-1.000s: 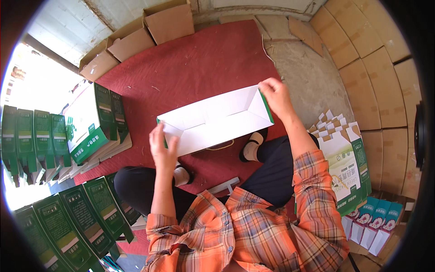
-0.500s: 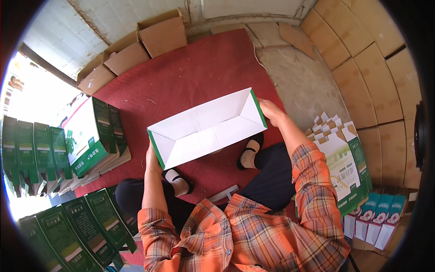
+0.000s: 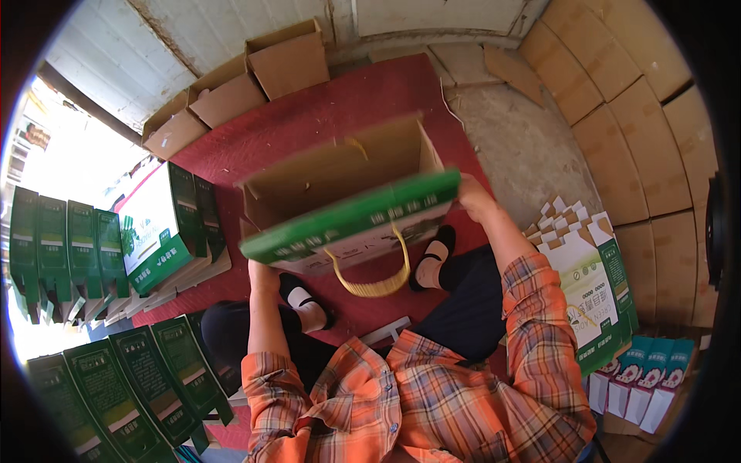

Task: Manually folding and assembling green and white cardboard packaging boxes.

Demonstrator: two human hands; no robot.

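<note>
Between my hands is a green-and-white cardboard gift box [image 3: 355, 217], held over the red floor covering, tilted, with its mouth toward me and its plain brown inside showing. A yellow rope handle [image 3: 372, 288] loops from the near panel, and a bit of yellow shows on the far wall. My left hand [image 3: 264, 278] is at the lower left end, its fingers mostly hidden under the box. My right hand [image 3: 477, 201] grips the right end, fingers partly behind it. The box is blurred by motion.
Rows of green boxes [image 3: 143, 386] stand at my left, near flat stacked box sleeves [image 3: 154, 231]. Open brown cartons [image 3: 289, 65] line the far wall. At right are more flattened boxes [image 3: 590, 285], teal-and-pink boxes [image 3: 644, 378] and stacked cartons [image 3: 617, 147].
The box has been turned over: its white folded side faced me before, and now its brown inside and yellow handle show. Both hands still hold its ends.
</note>
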